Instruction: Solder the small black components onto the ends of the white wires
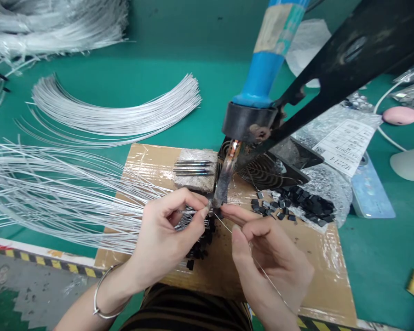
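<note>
My left hand (169, 234) is closed in a pinch just left of the soldering iron's tip (221, 191). What sits between its fingertips is small and mostly hidden; I cannot make it out. In my right hand (269, 257), thumb and fingers grip a thin strand of solder wire (224, 224), whose end reaches the iron tip and whose tail runs down across the palm. The soldering iron (255, 78), blue-handled, hangs tip-down in a black metal bracket (317, 87). Under and beside my left hand lie many white wires (120, 216), with small black parts (200, 250) at their right ends.
Cardboard (324, 276) covers the work spot. Behind my hands are a grey block (195, 181) with dark rods and a black fan (265, 170). Loose black pieces (307, 204) lie right, near a phone (372, 188). A curved wire bundle (124, 119) rests on the green table.
</note>
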A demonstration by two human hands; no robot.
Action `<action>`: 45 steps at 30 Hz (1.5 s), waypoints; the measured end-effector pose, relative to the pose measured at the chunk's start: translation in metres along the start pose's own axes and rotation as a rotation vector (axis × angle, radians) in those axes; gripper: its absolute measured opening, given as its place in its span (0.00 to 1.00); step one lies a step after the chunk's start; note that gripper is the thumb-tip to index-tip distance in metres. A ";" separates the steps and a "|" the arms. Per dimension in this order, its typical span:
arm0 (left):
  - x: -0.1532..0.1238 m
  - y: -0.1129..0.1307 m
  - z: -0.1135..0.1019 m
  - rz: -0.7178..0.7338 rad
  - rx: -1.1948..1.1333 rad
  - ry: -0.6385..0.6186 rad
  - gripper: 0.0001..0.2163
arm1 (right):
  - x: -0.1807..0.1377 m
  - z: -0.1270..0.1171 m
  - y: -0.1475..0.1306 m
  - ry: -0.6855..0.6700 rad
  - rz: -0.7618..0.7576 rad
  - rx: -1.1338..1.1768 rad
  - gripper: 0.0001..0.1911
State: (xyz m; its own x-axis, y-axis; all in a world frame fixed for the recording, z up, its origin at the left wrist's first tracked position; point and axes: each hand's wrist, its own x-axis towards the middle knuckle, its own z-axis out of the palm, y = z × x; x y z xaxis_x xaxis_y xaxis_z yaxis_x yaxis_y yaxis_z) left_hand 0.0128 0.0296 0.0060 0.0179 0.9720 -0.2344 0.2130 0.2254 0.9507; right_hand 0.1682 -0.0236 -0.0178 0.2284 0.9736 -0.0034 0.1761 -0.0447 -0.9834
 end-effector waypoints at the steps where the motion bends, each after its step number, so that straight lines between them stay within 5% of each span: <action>1: 0.000 0.000 0.000 0.002 0.002 0.002 0.05 | 0.000 0.000 0.000 0.002 -0.003 -0.001 0.10; 45: -0.003 -0.005 -0.001 0.088 0.010 0.020 0.05 | 0.000 0.001 0.004 -0.002 -0.159 -0.051 0.11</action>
State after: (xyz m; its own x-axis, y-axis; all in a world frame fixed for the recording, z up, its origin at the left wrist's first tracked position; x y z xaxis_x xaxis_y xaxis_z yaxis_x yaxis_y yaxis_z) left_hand 0.0110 0.0258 0.0016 0.0174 0.9891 -0.1459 0.2209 0.1385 0.9654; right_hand 0.1680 -0.0239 -0.0220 0.1921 0.9696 0.1513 0.2583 0.0988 -0.9610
